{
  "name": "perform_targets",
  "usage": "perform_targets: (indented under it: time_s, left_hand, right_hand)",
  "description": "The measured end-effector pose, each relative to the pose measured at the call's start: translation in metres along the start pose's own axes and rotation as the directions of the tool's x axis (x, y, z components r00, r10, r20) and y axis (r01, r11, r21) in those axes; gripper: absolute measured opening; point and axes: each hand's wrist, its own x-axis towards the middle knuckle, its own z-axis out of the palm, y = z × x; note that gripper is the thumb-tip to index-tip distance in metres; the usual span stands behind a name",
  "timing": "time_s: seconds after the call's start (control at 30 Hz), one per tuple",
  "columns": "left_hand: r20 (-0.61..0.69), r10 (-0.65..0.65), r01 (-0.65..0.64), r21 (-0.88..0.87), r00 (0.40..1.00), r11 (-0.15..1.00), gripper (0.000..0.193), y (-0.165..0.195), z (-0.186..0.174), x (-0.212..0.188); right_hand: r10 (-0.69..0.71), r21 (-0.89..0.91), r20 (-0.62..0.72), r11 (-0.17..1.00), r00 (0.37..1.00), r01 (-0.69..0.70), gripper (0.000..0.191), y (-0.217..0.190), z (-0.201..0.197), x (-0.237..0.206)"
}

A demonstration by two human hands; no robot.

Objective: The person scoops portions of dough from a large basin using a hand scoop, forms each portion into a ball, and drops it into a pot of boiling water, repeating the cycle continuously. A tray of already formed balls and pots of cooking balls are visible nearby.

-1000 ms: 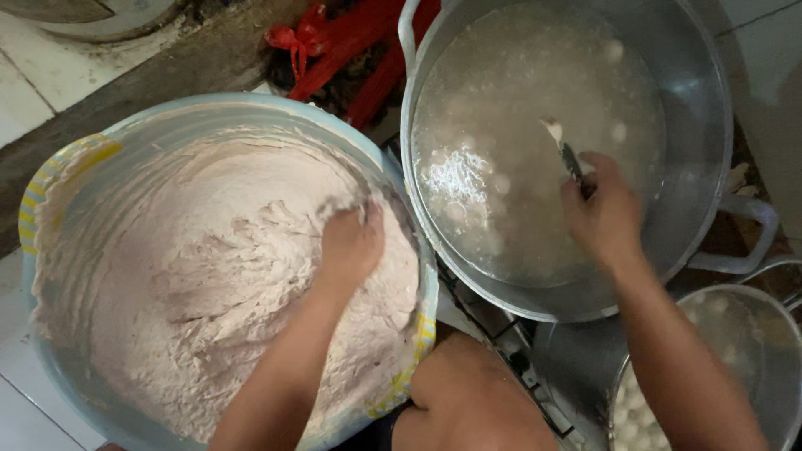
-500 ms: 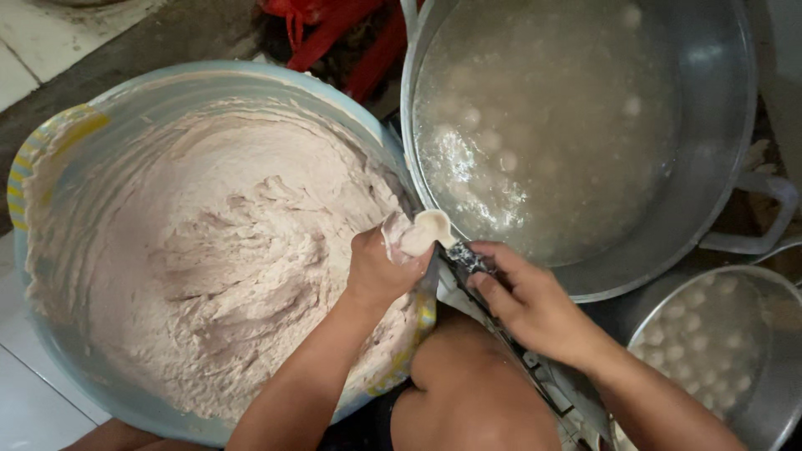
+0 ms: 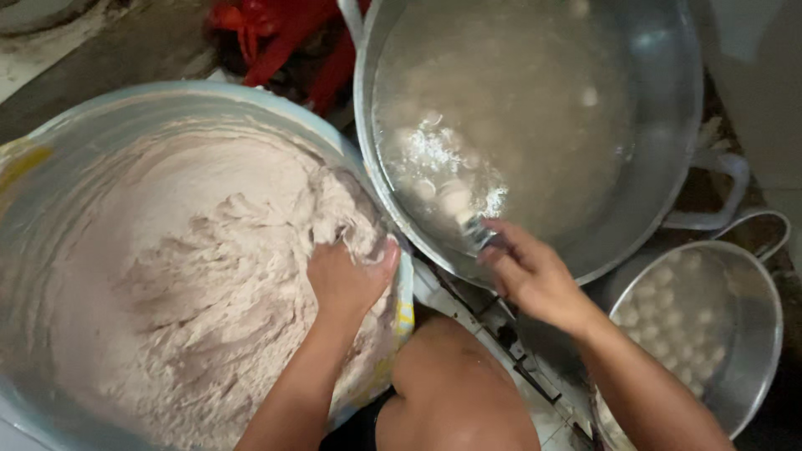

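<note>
Hands first: my left hand (image 3: 347, 280) digs, fingers curled, into pale paste (image 3: 192, 284) in the basin (image 3: 167, 96); my right hand (image 3: 530, 276) pinches a spoon (image 3: 476, 234) over the steaming pot (image 3: 668, 108).

Tiled floor (image 3: 50, 71), pale and grimy, shows at 10 o'clock. Directly on it: large pale-blue basin (image 3: 209, 100) of pinkish paste at 9 o'clock. Red plastic bundle (image 3: 284, 42) at 12 o'clock. What carries the big metal pot (image 3: 668, 125) and smaller metal bowl (image 3: 752, 334) can't be told.
</note>
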Motion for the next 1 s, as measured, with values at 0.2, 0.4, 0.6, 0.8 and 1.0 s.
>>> perform_targets:
  time_s: [0.2,0.4,0.6,0.8,1.0]
  left_hand:
    - [-0.137,0.114,-0.159,-0.385,0.984,0.909,0.017,-0.002,0.011,-0.007]
    - [-0.183,0.108,-0.173,-0.395,0.977,0.902,0.025,-0.001,0.018,-0.017]
    - [-0.01,0.096,-0.085,-0.568,0.995,0.819,0.024,0.002,0.016,-0.021]
    - [0.158,0.054,0.012,-0.395,0.986,0.918,0.014,0.013,0.013,-0.017]
    - [0.172,0.054,-0.019,-0.201,0.984,0.979,0.03,0.01,-0.012,-0.003]
  right_hand:
    - [-0.132,-0.343,-0.226,0.938,0.965,0.047,0.047,0.019,-0.037,0.01]
    - [-0.052,-0.145,-0.181,0.989,0.982,0.025,0.042,0.005,-0.021,-0.004]
    - [-0.374,-0.244,0.119,0.887,0.92,0.392,0.043,-0.014,0.028,-0.029]
    - [-0.11,-0.289,0.208,0.942,0.972,0.169,0.049,-0.023,0.037,-0.034]
    - [0.051,0.11,0.276,0.99,0.96,-0.084,0.045,-0.001,0.028,-0.014]
